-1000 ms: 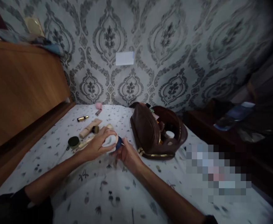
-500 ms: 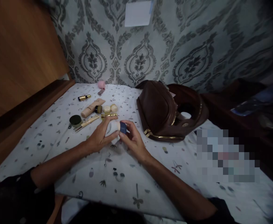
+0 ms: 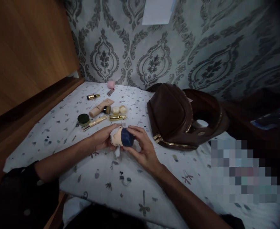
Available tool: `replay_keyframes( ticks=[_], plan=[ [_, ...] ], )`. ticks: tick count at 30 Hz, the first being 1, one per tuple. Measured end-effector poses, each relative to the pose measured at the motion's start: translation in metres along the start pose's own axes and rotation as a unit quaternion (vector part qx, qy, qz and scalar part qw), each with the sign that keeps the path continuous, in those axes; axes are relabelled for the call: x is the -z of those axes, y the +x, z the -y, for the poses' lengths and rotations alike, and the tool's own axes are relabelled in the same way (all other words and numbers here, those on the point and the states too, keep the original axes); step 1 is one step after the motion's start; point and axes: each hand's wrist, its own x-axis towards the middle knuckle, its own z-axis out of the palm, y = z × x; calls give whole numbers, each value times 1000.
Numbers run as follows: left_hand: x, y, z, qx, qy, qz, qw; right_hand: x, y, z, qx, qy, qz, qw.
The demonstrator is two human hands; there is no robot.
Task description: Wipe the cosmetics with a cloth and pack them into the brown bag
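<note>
A small bottle (image 3: 117, 137) with a cream body and a dark blue cap lies on its side between both hands, over the patterned white cloth. My left hand (image 3: 104, 137) is closed around its body end, with a crumpled white wipe or tissue (image 3: 117, 152) hanging below. The fingers and thumb of my right hand (image 3: 144, 148) grip the blue cap. Just beyond the hands are a gold tube (image 3: 117, 117), two round cream-coloured pieces (image 3: 116, 110) and a small dark-lidded jar (image 3: 107, 109).
A brown leather bag (image 3: 169, 114) stands open at the right, a white lid (image 3: 200, 123) inside. Toward the left lie a beige tube (image 3: 101, 107), a green-lidded jar (image 3: 83, 119), slim sticks (image 3: 94, 123), a gold-and-black tube (image 3: 93, 96) and a pink item (image 3: 111, 84).
The view has shifted, moving the scene rightward. The bottle is turned so more of its cream body and blue cap shows, and the white tissue now hangs lower beneath it.
</note>
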Motion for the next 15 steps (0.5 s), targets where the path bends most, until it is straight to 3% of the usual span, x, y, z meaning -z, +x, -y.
replay_keyframes(
  ticks=[3,6,13,15],
  plan=[
    [-6,-1,3,-51,-41,-24,998,-9,1,-3,-111,106,-66,986],
    [-13,-1,7,-130,-54,-52,989,-14,4,-6,-193,153,-84,966],
    [-12,9,20,-239,-70,-142,958,-13,8,4,-236,294,-49,925],
    [-7,11,22,-259,-29,-151,954,-13,8,9,-241,319,-41,916]
  ],
)
